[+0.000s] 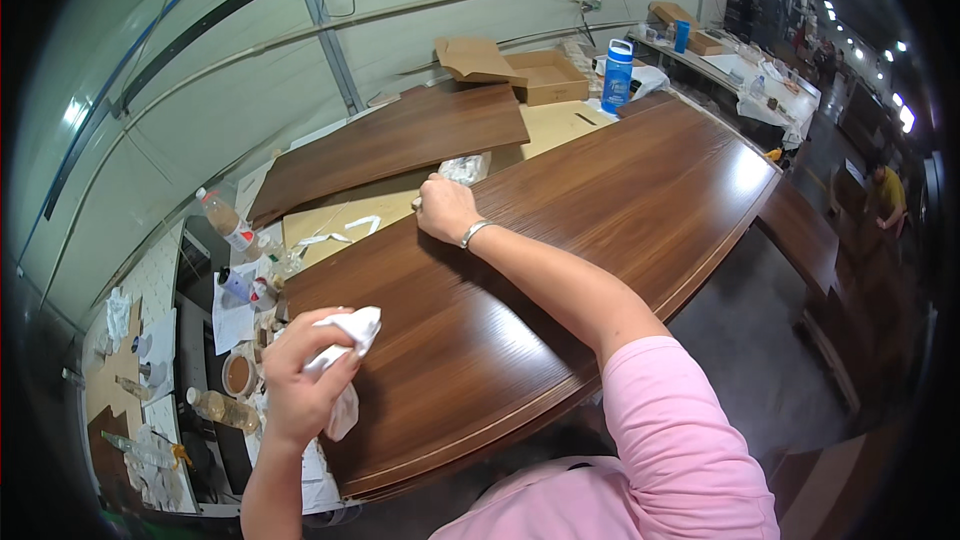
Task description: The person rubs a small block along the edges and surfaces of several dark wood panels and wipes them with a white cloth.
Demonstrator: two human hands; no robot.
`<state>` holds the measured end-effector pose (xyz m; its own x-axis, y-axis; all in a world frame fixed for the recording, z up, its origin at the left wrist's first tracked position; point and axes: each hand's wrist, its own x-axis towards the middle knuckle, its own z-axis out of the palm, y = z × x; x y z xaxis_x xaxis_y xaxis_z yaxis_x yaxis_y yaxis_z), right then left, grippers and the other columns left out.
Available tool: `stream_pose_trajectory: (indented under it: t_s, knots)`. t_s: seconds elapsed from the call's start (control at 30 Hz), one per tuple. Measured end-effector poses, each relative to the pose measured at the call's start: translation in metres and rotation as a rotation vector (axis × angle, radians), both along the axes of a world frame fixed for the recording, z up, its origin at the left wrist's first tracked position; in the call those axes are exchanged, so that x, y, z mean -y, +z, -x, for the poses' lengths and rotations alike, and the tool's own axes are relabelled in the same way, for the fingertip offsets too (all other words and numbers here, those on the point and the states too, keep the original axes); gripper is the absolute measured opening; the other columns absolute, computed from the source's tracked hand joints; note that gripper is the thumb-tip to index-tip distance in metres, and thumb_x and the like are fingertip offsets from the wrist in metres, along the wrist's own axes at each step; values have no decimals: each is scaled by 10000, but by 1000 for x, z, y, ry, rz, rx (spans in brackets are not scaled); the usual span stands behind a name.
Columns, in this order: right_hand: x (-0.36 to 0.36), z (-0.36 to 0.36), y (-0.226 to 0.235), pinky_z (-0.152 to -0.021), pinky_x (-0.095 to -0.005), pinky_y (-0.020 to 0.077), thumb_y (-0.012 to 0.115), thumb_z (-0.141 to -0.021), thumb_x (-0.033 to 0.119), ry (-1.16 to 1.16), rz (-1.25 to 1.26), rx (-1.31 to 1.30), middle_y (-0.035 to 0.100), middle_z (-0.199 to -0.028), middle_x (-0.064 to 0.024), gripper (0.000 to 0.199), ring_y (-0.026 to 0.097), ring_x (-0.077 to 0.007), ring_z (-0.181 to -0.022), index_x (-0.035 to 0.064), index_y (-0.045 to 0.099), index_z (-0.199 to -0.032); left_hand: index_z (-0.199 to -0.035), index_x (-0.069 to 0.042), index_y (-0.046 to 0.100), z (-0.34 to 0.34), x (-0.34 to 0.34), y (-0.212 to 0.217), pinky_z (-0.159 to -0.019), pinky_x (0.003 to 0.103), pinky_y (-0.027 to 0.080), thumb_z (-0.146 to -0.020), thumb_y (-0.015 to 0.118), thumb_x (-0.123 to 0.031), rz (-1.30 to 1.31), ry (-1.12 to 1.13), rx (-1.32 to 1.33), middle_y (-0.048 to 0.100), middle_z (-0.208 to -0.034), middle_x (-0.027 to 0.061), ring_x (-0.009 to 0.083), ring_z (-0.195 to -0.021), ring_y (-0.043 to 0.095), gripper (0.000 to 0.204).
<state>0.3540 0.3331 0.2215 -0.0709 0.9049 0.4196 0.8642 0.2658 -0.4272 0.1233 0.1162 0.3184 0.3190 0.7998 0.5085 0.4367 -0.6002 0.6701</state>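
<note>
A large dark-brown wood-grain panel (pixel 590 220) lies flat in front of me. Over its left end, my left hand (pixel 300 370) is closed round a crumpled white cloth (pixel 358 328). Thin whitish material (pixel 343 414) hangs below that hand; I cannot tell whether it belongs to the cloth. My right hand (pixel 447 210), with a metal bracelet at the wrist, is curled at the panel's far edge. A small bit of something shows at its fingers, too hidden to name. Just beyond it sits a crumpled clear plastic bag (pixel 466 169).
Another brown panel (pixel 400 145) lies behind, near an open cardboard box (pixel 550 77) and a blue water bottle (pixel 617 76). At left stand a drink bottle (pixel 228 220), a tub of brown paste (pixel 239 374) and a lying bottle (pixel 222 409). A person (pixel 887 198) works far right.
</note>
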Motion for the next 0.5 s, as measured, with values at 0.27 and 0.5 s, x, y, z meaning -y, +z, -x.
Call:
stream_pose_trajectory:
  t_s: [0.27,0.5]
  knots:
    - [-48,-252,3,-808,-455,562,679,-761,173,-340,139,53,708,-974,-193,186,691,-358,-942,46,722,-888,-920,-59,681,-135,-87,-60,-970,457,435,-793,756,-223,-16,-2,-451,637,-1202,170,355,-1146,566,219]
    - [-76,-509,-1,-809,-447,553,720,-806,224,-602,10,50,711,-942,-216,223,692,-373,-918,14,714,-880,-970,-84,582,-212,-106,-86,-979,483,367,-743,739,-185,-187,235,-662,579,-1269,137,358,-1169,513,294]
